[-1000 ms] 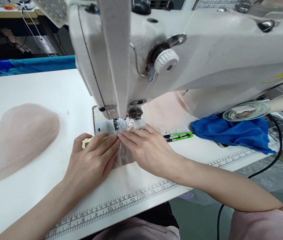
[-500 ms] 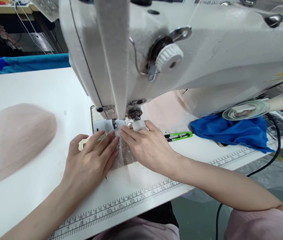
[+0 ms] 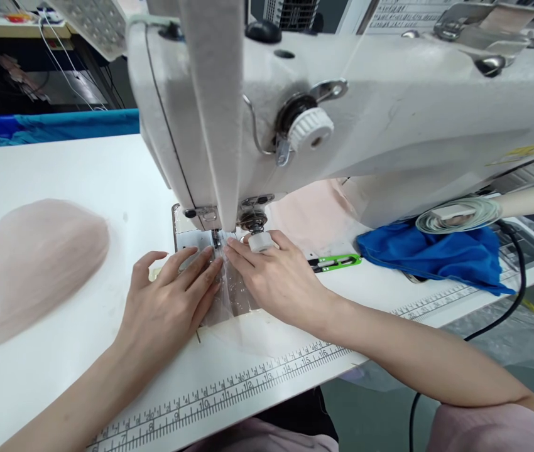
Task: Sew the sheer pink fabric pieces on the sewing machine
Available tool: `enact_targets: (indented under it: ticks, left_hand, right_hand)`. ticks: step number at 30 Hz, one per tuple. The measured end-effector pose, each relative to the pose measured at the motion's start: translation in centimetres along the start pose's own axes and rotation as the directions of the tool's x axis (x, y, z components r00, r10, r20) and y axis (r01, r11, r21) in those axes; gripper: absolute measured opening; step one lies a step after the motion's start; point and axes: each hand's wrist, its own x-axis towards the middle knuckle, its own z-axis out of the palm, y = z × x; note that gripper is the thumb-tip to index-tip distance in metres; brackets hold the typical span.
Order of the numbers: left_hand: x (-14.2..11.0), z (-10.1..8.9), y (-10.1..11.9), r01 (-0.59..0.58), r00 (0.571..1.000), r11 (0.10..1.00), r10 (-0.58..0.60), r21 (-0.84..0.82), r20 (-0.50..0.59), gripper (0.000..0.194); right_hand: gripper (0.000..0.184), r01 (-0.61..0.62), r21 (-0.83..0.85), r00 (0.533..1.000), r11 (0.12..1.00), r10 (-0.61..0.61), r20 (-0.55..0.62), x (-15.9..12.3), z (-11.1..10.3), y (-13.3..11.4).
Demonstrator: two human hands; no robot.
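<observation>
Though near, hands [image 3: 170,298] [image 3: 279,282] clear of table-edge [image 3: 286,395]

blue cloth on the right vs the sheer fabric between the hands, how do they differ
The blue cloth is vivid and opaque; the sheer fabric is pale and see-through. The blue cloth is bunched in folds, while the sheer fabric is spread flatter. No hand touches the blue cloth; the left hand and right hand rest on the sheer fabric. Both lie at least partly on the white tabletop.
</observation>
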Motion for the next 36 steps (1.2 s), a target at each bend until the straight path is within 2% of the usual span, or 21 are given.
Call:
enact_targets:
  ticks: [23, 27, 30, 33, 36]
  left_hand:
    - [-0.1, 1.0, -0.8, 0.042, 0.998, 0.998, -0.04, -0.056, 0.044, 0.031]
    - [-0.1, 0.4, -0.6, 0.036, 0.998, 0.999, -0.035, -0.02, 0.051, 0.032]
    - [-0.2, -0.7, -0.4, 0.041, 0.999, 0.998, -0.042, 0.038, 0.01, 0.024]
    - [-0.4, -1.9, -0.7, -0.001, 0.999, 1.0, 0.002, -0.028, 0.052, 0.024]
    - [-0.6, -2.5, -1.4, -0.048, 0.973, 0.979, 0.091, -0.2, 0.211, 0.03]
  right_hand:
    - [0.034, -0.025, 0.008, 0.999, 1.0, 0.024, 0.037, 0.4, 0.5, 0.4]
    - [0.035, -0.013, 0.04, 1.0, 0.999, 0.012, 0.018, 0.5, 0.6, 0.8]
    - [0.033, -0.01, 0.128, 1.0, 0.992, 0.01, 0.006, 0.4, -0.5, 1.0]
    - [0.02, -0.054, 0.324, 0.993, 0.945, 0.018, 0.115, 0.1, -2.7, 1.0]
    - [0.017, -0.06, 0.469, 0.935, 0.881, -0.115, 0.335, -0.3, -4.5, 1.0]
